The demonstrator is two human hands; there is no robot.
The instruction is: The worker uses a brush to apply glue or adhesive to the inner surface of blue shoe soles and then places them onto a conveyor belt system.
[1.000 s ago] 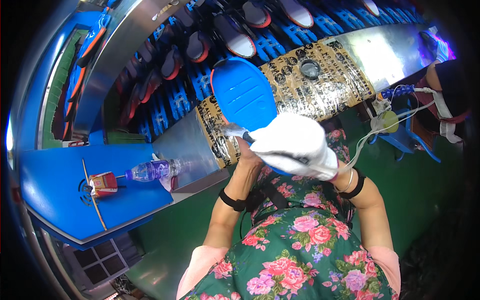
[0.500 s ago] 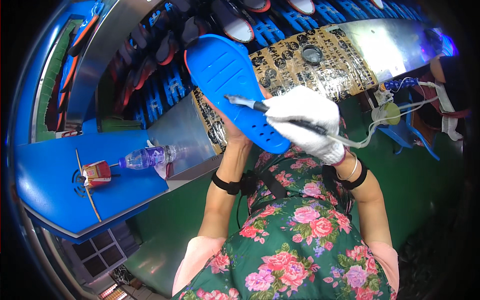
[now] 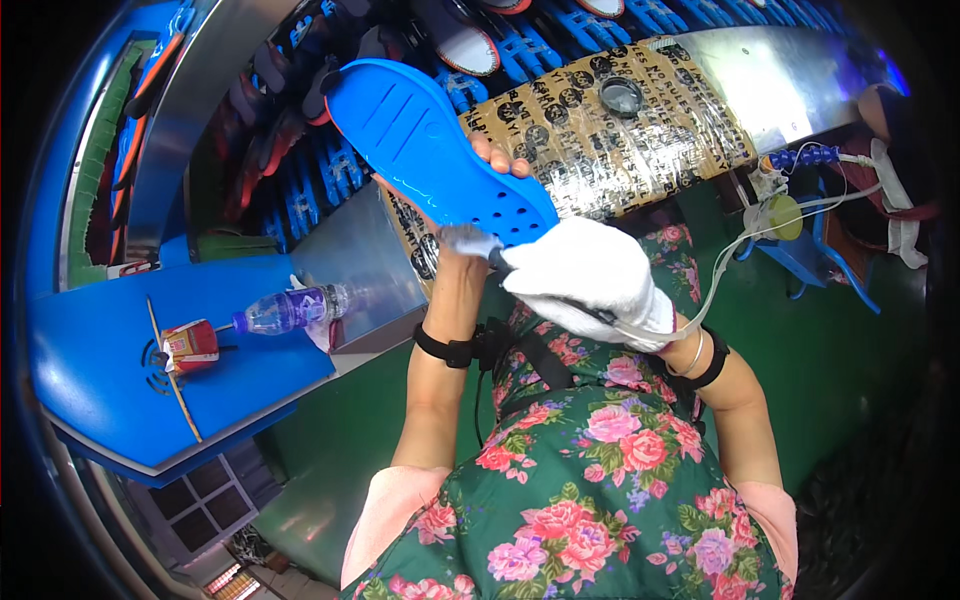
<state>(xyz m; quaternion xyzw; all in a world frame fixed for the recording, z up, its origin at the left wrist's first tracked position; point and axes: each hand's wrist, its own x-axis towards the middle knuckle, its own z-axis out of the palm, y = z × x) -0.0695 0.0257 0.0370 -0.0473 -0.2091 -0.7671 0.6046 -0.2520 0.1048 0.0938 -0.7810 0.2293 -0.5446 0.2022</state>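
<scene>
My bare left hand (image 3: 498,157) holds a blue shoe sole (image 3: 405,140) from beneath, its fingertips curled over the right edge. The sole is tilted, its broad end up and to the left, with grooves there and small holes at the narrower end. A white glove covers my right hand (image 3: 590,275), which is closed round a dark-handled brush (image 3: 472,241). The brush's wet-looking bristles are at the sole's lower left edge, over my left wrist; whether they touch the sole I cannot tell. A clear tube (image 3: 716,285) runs from the brush handle off to the right.
Ahead is a ledge wrapped in taped cardboard (image 3: 640,150), with a small round dish (image 3: 621,97) on it. Beyond, shoe parts (image 3: 470,45) stand in blue racks. On the left blue table (image 3: 90,330) are a plastic bottle (image 3: 285,310) and a red box (image 3: 192,345) with a stick.
The sole has shifted a little up and left, and its angle has turned. My right hand has drawn the brush from the sole's middle down and left to its lower edge.
</scene>
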